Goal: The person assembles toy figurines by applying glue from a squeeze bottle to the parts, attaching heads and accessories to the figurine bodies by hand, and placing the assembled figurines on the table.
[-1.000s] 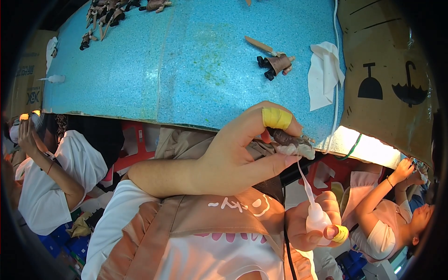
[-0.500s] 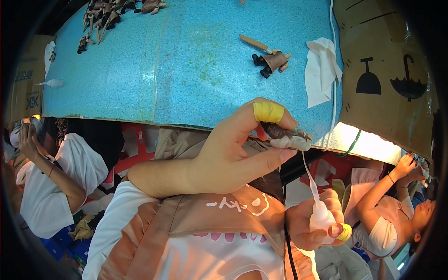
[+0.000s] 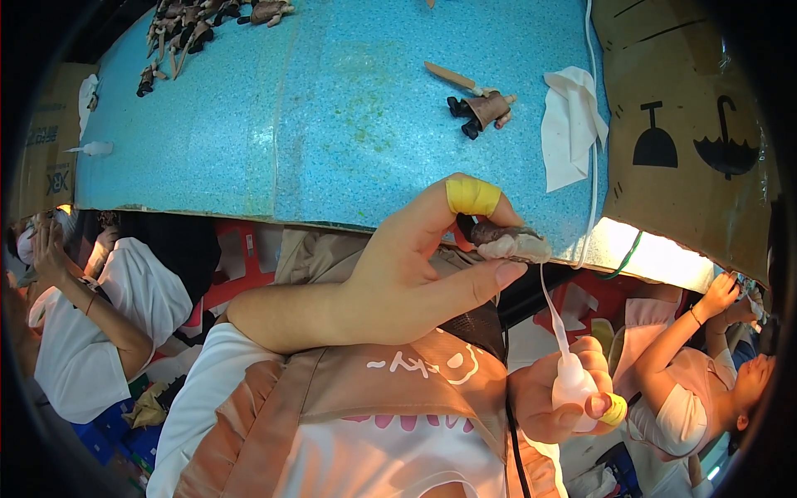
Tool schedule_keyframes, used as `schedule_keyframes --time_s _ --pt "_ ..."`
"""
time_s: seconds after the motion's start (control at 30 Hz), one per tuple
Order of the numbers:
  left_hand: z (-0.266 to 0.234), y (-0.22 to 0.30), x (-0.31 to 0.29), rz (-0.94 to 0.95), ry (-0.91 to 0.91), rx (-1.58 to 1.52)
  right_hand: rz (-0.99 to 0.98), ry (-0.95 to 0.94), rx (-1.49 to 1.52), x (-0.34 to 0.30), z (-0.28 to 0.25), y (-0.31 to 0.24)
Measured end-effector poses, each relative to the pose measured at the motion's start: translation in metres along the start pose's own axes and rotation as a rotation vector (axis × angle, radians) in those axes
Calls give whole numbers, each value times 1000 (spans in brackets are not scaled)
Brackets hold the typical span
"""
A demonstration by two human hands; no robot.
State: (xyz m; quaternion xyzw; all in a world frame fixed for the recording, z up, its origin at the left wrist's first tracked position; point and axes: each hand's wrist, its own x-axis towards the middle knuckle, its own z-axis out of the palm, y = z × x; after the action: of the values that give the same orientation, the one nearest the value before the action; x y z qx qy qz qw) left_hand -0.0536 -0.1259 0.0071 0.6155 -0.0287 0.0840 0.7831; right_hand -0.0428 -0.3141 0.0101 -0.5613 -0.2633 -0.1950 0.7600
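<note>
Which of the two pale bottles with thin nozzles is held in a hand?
The bottle in the person's right hand, nozzle toward the left hand; the other bottle lies on the blue table, near its left edge.

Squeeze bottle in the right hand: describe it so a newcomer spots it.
Below the blue tabletop at picture right, find the right hand, one digit yellow-wrapped. It grips a white squeeze bottle with a long thin nozzle; the similar bottle far left on the tabletop is unheld.
</note>
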Motion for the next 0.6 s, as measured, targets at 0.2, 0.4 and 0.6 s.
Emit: schedule_keyframes --time_s 0.2,0.4,0.6 --pt "7 -1 -1 -25 58 -208 15 -58 24 1 -3 0" --pt "11 -3 0 -16 71 -241 40 -28 7 0 4 0" --pt "10 2 2 -11 53 -263 -61 -91 -182 14 1 3"
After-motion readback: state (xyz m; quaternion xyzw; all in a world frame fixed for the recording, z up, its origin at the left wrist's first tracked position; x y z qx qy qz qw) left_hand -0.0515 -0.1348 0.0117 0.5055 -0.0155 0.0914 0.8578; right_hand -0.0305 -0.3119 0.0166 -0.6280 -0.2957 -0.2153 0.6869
